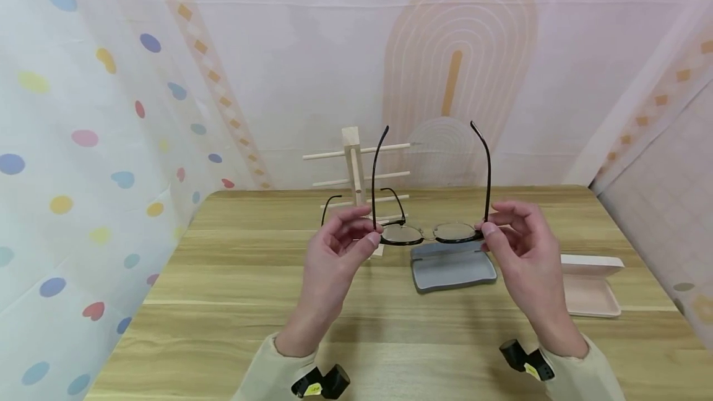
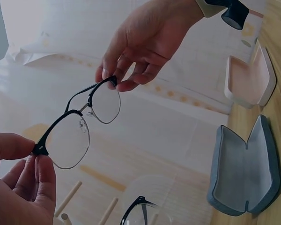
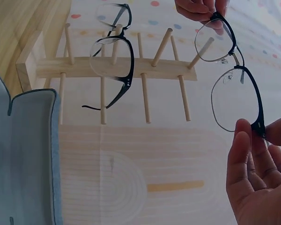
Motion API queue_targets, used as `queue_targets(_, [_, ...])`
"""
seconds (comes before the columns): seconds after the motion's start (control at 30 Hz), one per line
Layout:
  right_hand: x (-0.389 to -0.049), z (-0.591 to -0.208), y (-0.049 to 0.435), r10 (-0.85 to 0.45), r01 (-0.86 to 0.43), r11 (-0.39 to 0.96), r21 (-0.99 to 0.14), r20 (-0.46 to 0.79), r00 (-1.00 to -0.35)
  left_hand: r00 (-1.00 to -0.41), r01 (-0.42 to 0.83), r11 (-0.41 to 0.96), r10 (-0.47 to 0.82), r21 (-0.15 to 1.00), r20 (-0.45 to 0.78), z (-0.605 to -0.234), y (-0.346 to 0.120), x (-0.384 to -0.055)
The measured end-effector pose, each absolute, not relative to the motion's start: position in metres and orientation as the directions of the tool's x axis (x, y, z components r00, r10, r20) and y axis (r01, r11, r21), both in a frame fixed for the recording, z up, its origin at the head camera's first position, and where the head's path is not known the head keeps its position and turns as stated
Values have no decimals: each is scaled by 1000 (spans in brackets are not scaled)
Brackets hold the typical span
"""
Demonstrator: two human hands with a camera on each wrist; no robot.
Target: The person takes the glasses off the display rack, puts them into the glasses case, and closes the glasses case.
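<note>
So the black half-rim glasses (image 1: 421, 240) were up in the air above the table, between the two hands, with both temples unfolded. From the head view the temples pointed upward and the thick black edge ran along the lower side of the clear lenses, the rest of each rim being thin metal.

Grip-wise, both hands had hold of the same pair. The left hand (image 1: 334, 265) pinched one hinge corner between thumb and fingertips, and the right hand (image 1: 526, 258) did the same on the opposite corner. Neither hand was touching anything else that I could see.

Just past the glasses, a grey case (image 1: 453, 272) lay open on the table. To its right was a pinkish-white case (image 1: 592, 297), also open, partly hidden behind the right hand in the head view.

Over on the left, behind the left hand, stood a wooden rack (image 1: 355, 169) with round pegs sticking out both sides. A second pair of glasses (image 3: 131, 65), black on top too, sat on its lower pegs.

All of it was on a wood-grain table (image 1: 223, 277), with a pale printed cloth (image 1: 301, 67) hanging behind, arches at the back and coloured dots down the left.
</note>
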State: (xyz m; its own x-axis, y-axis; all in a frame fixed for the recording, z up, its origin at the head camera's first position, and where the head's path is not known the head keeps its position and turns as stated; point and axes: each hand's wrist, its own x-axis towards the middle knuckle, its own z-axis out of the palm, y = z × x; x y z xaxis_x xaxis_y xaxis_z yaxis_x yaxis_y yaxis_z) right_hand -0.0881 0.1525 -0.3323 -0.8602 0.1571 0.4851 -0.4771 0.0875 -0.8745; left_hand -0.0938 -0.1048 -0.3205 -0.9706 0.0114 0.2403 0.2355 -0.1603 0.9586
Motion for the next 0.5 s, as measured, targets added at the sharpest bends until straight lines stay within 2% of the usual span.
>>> queue_targets(0.5, [-83,-346,163,102,-505,86,-859,512,-853,-976,211,-155,22,965,217,-333,-97,-94])
